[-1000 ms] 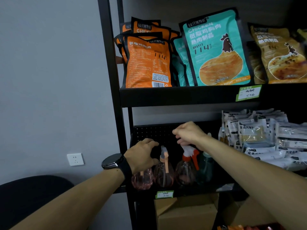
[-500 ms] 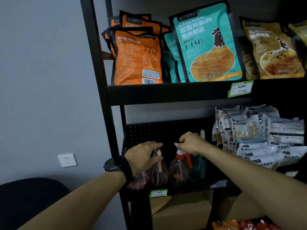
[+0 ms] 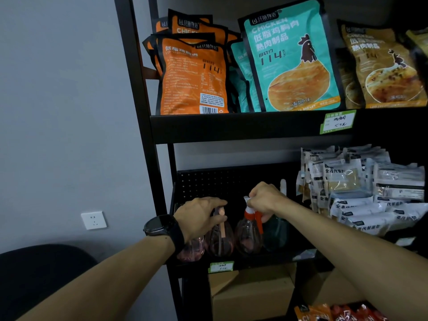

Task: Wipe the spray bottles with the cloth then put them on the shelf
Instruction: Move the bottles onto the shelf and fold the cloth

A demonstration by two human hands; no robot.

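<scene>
Four spray bottles in row on middle shelf, left end. Left hand, fingers curled over pink-nozzle bottle, hiding top of leftmost pink bottle. Right hand grips white-and-red trigger head of third bottle. Dark green bottle just beside it, right. Cloth not visible.

The left hand covers the top of the leftmost clear pink plastic spray bottle. The right hand hides the red-and-white trigger head. The dark green bottle is dim, and the green price tag is unreadable.
</scene>
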